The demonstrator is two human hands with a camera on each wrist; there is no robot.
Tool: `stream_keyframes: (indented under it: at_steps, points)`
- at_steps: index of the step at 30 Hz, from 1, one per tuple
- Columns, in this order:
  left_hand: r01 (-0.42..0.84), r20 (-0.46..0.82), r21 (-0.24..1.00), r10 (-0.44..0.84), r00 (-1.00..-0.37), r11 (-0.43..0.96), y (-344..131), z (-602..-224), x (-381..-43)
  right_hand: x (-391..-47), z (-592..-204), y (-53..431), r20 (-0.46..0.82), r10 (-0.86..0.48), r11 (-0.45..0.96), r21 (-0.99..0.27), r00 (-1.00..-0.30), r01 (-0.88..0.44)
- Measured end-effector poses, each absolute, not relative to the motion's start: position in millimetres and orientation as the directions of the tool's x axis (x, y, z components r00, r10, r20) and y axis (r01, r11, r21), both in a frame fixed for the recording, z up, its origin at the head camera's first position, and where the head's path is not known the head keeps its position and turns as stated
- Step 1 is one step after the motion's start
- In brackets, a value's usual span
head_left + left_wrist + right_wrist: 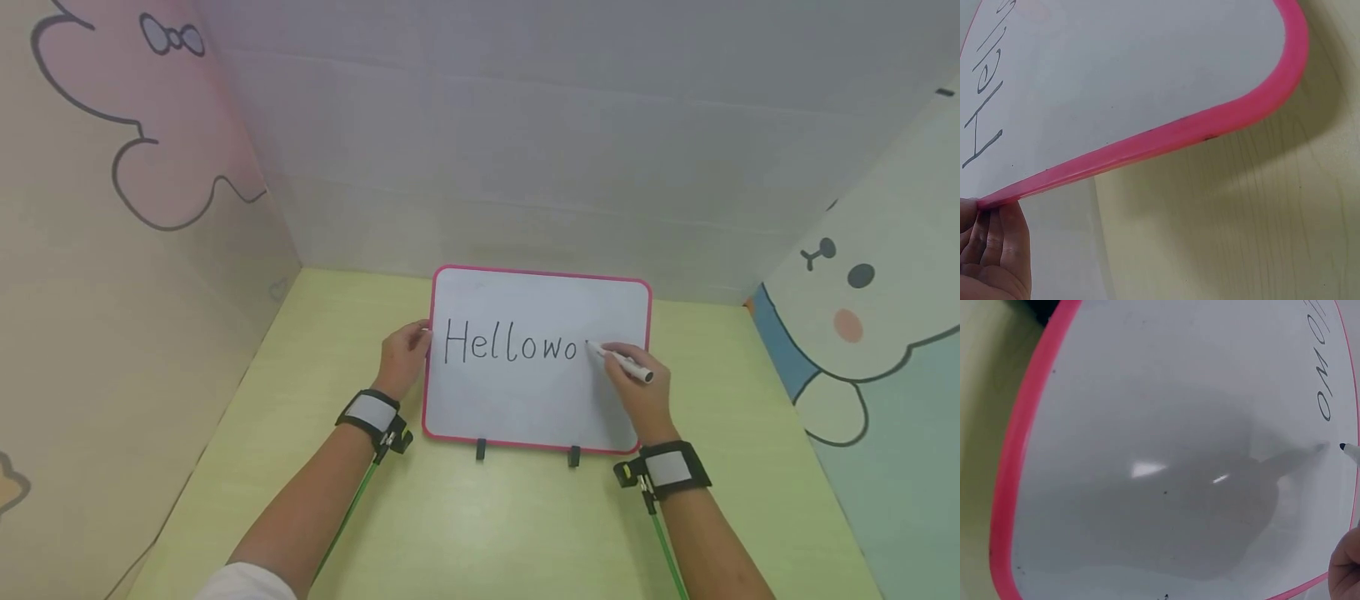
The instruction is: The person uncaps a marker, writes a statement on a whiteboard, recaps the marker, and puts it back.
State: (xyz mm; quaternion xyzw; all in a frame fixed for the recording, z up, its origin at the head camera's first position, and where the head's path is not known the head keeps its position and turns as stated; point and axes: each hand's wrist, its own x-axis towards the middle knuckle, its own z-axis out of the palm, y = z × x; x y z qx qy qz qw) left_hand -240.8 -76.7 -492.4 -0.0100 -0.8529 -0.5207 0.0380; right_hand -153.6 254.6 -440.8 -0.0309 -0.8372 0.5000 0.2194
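A whiteboard (510, 400) with a pink frame leans back on the table, and "Hellowo" is written across it in thin black letters. My left hand (403, 358) pinches the board's left edge; in the left wrist view the thumb and fingers (1013, 244) sit on either side of the pink rim. My right hand (641, 387) grips a white marker (628, 363) with a dark end. Its black tip is just right of the last "o". In the right wrist view the marker (1352, 452) shows at the right border, its tip close to the board's surface; contact cannot be told.
Two black feet (481, 450) support the board's lower edge on the pale yellow table (480, 525). Behind stands a grey-white wall (525, 167). Side walls with cartoon drawings (847, 317) flank the table. Each wrist wears a strapped camera with a green cable (667, 554).
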Motion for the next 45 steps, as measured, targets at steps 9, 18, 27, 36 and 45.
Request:
stream_keyframes:
  at_steps: [9,18,27,36,45]
  points:
    - [0.045,0.063,0.893,-0.025,-0.998,0.449,-76.6,-490.9,-239.9,-166.0,-467.1,269.1,0.346,0.248,0.485,-0.853,-0.905,-0.193]
    - [0.038,0.055,0.893,-0.024,-0.998,0.449,-76.0,-488.6,-237.9,-168.2,-475.1,271.8,0.346,0.220,0.519,-0.833,-0.912,-0.191]
    - [0.036,0.050,0.892,-0.018,-0.999,0.450,-74.6,-483.5,-235.2,-169.8,-475.5,272.0,0.323,0.244,0.528,-0.835,-0.914,-0.154]
    - [0.048,0.062,0.894,-0.017,-0.998,0.445,-76.8,-488.7,-238.0,-168.3,-472.6,267.3,0.354,0.221,0.560,-0.809,-0.909,-0.179]
    - [0.046,0.063,0.891,-0.022,-0.998,0.451,-76.8,-489.6,-238.3,-167.1,-465.2,265.4,0.369,0.241,0.529,-0.825,-0.898,-0.197]
